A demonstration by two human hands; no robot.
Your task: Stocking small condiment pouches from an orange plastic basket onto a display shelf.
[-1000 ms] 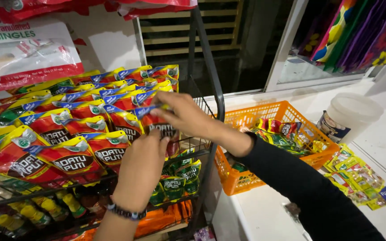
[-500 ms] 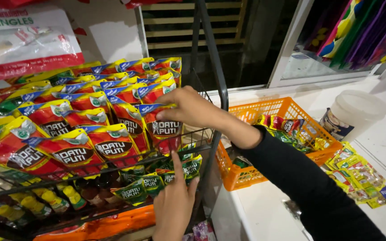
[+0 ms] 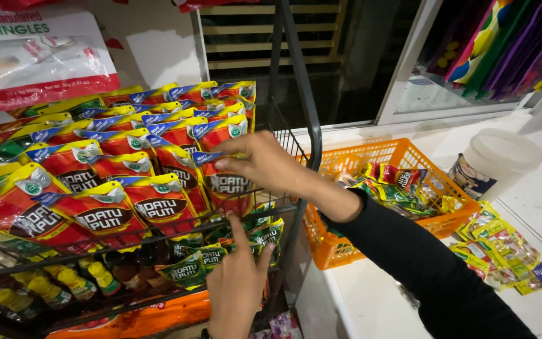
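Red sachet with a blue and yellow top hangs at the front right of a wire rack, pinched at its upper edge by the fingers of the right hand, closed on it. Below, the left hand reaches up, fingers spread and loose, touching small green sachets on the lower shelf. More red sachets fill the rack. To the right, an orange basket and a white tub sit on the white worktop

Glossy red-and-yellow sachets fill the left rack; small green sachets hang below; mixed packets fill the orange plastic basket at right.
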